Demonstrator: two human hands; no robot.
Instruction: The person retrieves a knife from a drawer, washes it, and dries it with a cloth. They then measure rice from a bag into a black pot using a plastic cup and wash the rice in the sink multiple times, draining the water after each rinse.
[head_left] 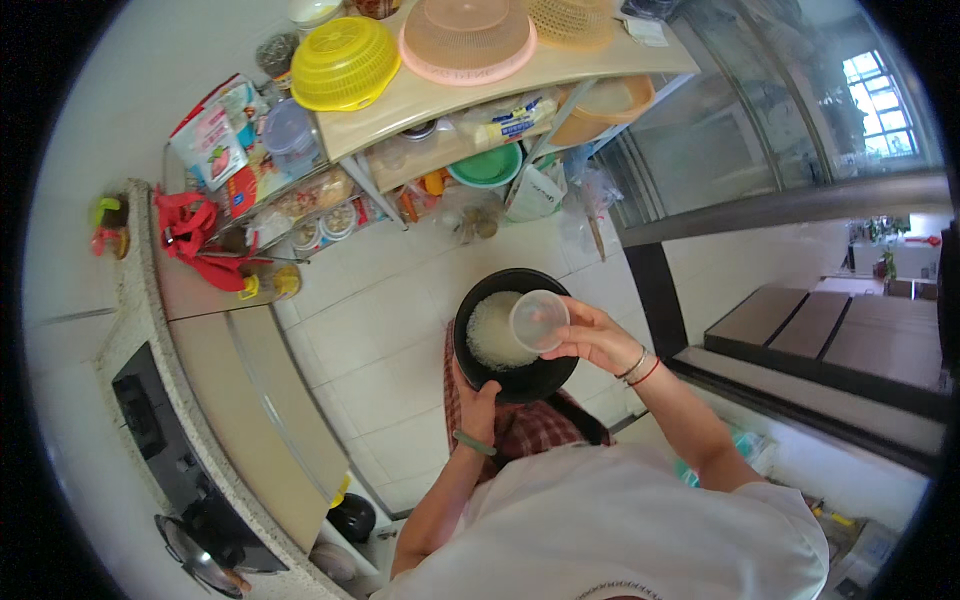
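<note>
In front of my body is a round black pot (533,385), gripped at its near left rim by my left hand (478,408), thumb over the edge. White rice grains (492,335) lie in it, heaped toward its left side. A small clear plastic cup (540,320) is pinched in my right hand (592,338) over the right part of the pot. The cup's mouth faces up toward me, and I cannot make out anything inside it. My left fingers under the pot are hidden.
A shelf (440,90) ahead bears a yellow basket (345,62) and a pink-rimmed basket (468,38); a green basin (486,165) sits below. To the left runs a counter (180,400) with a stove (190,460) and a pan (195,560). Glass sliding doors (720,120) stand at right.
</note>
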